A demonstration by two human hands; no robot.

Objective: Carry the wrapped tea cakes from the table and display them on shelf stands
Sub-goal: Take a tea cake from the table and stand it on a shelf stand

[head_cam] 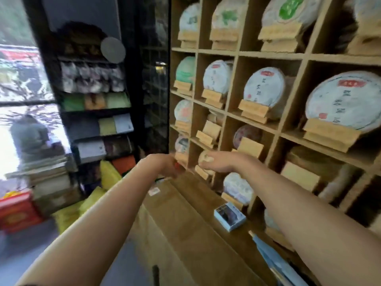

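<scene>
Wrapped tea cake [206, 158] sitting in low shelf [274, 129] cubby, partly hidden behind right hand [216, 163]. Right hand's fingers curling round cake's near edge. Left hand [167, 165] reaching just left of cake, at shelf's left edge; grip blurred, cannot tell. Other wrapped cakes standing on wooden stands [254, 110] in cubbies above. Small blue box [229, 216] lying on table [185, 223] below shelf.
</scene>
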